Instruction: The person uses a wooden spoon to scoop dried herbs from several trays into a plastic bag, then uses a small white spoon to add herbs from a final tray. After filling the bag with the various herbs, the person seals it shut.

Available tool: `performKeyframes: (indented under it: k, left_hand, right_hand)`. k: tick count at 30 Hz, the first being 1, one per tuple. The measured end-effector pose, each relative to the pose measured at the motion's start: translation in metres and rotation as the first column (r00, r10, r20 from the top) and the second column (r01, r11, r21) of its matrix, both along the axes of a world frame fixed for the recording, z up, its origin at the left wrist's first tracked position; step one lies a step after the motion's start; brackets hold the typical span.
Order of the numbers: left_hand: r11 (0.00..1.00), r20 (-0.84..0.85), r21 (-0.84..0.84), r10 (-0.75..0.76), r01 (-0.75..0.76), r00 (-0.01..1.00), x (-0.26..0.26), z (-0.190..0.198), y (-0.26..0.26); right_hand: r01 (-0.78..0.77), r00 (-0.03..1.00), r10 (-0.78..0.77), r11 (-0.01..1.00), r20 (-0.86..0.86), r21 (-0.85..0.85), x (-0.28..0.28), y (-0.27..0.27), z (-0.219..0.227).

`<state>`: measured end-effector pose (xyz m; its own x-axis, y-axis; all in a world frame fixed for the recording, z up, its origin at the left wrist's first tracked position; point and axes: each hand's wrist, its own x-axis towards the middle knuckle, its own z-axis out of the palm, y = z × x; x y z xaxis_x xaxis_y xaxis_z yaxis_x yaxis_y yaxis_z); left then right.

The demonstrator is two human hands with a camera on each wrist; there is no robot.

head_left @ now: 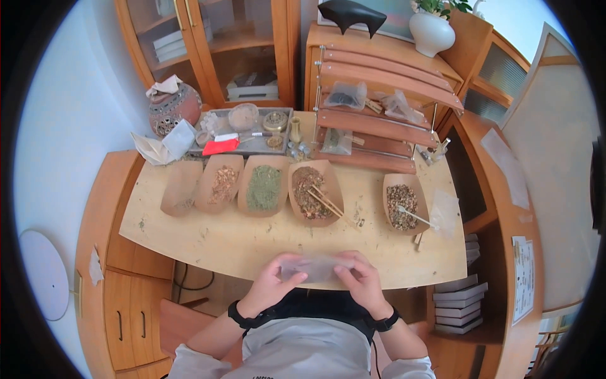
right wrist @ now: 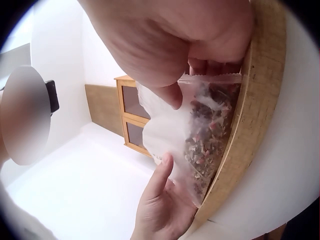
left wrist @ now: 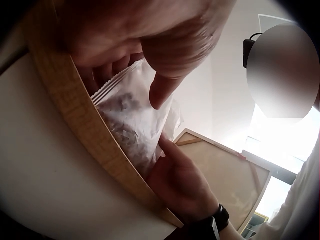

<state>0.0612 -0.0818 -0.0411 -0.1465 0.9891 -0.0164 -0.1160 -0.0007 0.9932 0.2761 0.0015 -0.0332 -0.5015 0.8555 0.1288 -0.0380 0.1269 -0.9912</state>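
At the head view's lower centre, the person's left hand (head_left: pixel 271 285) and right hand (head_left: pixel 365 284) pinch a translucent bag (head_left: pixel 317 268) at opposite ends, thumbs (head_left: pixel 299 278) on its near face, fingers behind. Beyond, mid-frame, five paper trays (head_left: pixel 174 183) stand on the table (head_left: pixel 252 245).

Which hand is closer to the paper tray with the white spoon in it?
The right hand. It holds one end of the bag, on the person's side of the tray and slightly left of it; the left hand holds the other end, farther left.
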Motion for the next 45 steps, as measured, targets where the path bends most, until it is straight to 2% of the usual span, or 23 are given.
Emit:
performKeyframes:
  k: [4, 8, 11, 14, 17, 21, 23, 26, 29, 32, 35, 38, 41, 44, 45]
  left_hand:
    - [0.997, -0.001, 0.070, 0.018, -0.018, 1.000, -0.001, -0.010, 0.009]
    - [0.996, 0.157, 0.015, 0.088, -0.092, 0.984, 0.003, -0.007, 0.012]
    - [0.993, 0.078, -0.019, 0.118, -0.117, 0.990, 0.008, 0.014, 0.014]
    - [0.996, -0.064, -0.091, -0.030, 0.025, 0.997, -0.002, 0.006, 0.011]
    - [0.996, 0.016, -0.083, -0.010, 0.011, 1.000, -0.002, 0.001, 0.012]
    - [0.990, -0.073, 0.139, -0.021, 0.031, 0.997, -0.007, -0.004, 0.016]
    - [0.971, -0.112, 0.230, -0.044, 0.069, 0.993, -0.010, -0.008, 0.016]
    - [0.984, 0.058, 0.154, -0.102, 0.092, 0.993, -0.011, -0.006, 0.013]
    - [0.958, -0.019, 0.230, -0.174, 0.173, 0.985, -0.014, 0.005, 0.014]
    - [0.991, 0.159, 0.103, -0.105, 0.089, 0.982, -0.001, -0.006, 0.014]
    - [0.997, 0.084, -0.067, -0.042, 0.048, 0.996, 0.007, 0.010, 0.013]
    - [1.000, 0.026, -0.004, 0.008, -0.008, 1.000, 0.006, -0.010, 0.011]
    - [1.000, 0.096, -0.009, 0.028, -0.027, 0.995, 0.009, -0.004, 0.011]
    - [0.999, 0.086, 0.013, 0.038, -0.039, 0.996, 0.010, -0.005, 0.009]
    - [0.999, 0.077, 0.025, 0.042, -0.044, 0.996, 0.009, -0.006, 0.009]
  right_hand:
    - [0.021, 0.998, -0.023, 0.999, -0.063, -0.028, 0.001, 0.005, -0.003]
    - [0.035, 0.998, -0.038, 0.998, -0.057, -0.048, -0.001, 0.003, -0.001]
    - [0.010, 0.997, -0.015, 0.997, -0.078, -0.074, -0.001, 0.004, -0.001]
    - [-0.018, 0.998, 0.016, 0.999, -0.054, -0.031, 0.002, 0.007, -0.003]
    - [-0.001, 0.997, 0.002, 1.000, -0.084, 0.011, 0.001, 0.007, -0.002]
    - [-0.047, 0.997, 0.052, 0.995, -0.050, 0.083, 0.007, 0.009, -0.010]
    - [-0.052, 0.996, 0.056, 0.997, -0.068, 0.052, 0.007, 0.009, -0.009]
    - [-0.030, 0.994, 0.032, 0.999, -0.103, 0.020, 0.007, 0.008, -0.010]
    - [-0.010, 0.996, 0.013, 0.999, -0.090, 0.033, 0.007, 0.007, -0.017]
    - [0.027, 0.999, -0.026, 0.998, -0.029, 0.054, 0.008, 0.005, -0.014]
    - [0.013, 0.999, -0.012, 0.999, -0.033, 0.033, 0.007, 0.006, -0.005]
    - [-0.071, 0.994, 0.074, 0.997, -0.075, 0.040, 0.010, 0.008, 0.004]
    - [-0.119, 0.988, 0.131, 0.984, -0.088, 0.131, 0.006, 0.008, -0.006]
    - [0.043, 0.995, -0.047, 0.998, -0.092, -0.044, -0.009, -0.002, -0.009]
    - [0.032, 0.994, -0.042, 0.995, -0.102, -0.093, -0.008, -0.002, -0.006]
